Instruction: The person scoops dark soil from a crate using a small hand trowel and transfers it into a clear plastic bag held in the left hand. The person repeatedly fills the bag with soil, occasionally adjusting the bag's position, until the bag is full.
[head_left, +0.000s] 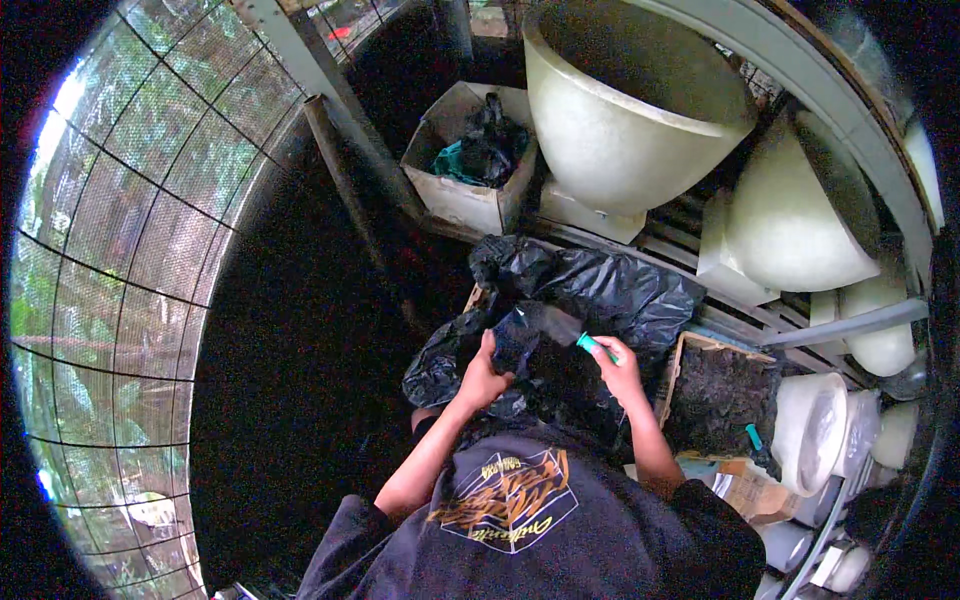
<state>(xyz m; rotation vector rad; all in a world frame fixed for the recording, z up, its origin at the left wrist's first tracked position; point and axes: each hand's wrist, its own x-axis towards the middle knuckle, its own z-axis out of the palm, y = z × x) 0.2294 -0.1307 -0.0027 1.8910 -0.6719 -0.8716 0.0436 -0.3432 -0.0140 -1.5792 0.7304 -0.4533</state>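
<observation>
My right hand (619, 367) grips the turquoise handle of a hand trowel (562, 326), whose blade is blurred and points up and left. The blade hangs over a large black plastic sheet or bag (622, 285), spread open in front of me with dark contents that look like soil. My left hand (484, 379), thumb up, holds a small dark plastic bag (514, 334) just left of the blade. The far fingers of that hand are hidden behind it. What the small bag contains is too dark to tell.
To my right stands a crate of dark soil (720, 382) with a second turquoise handle (754, 436) in it. Large pale pots (630, 142) line a slatted rack. A carton (469, 202) holding black plastic sits ahead, beside a post (337, 165). Wire mesh (127, 300) bounds the left.
</observation>
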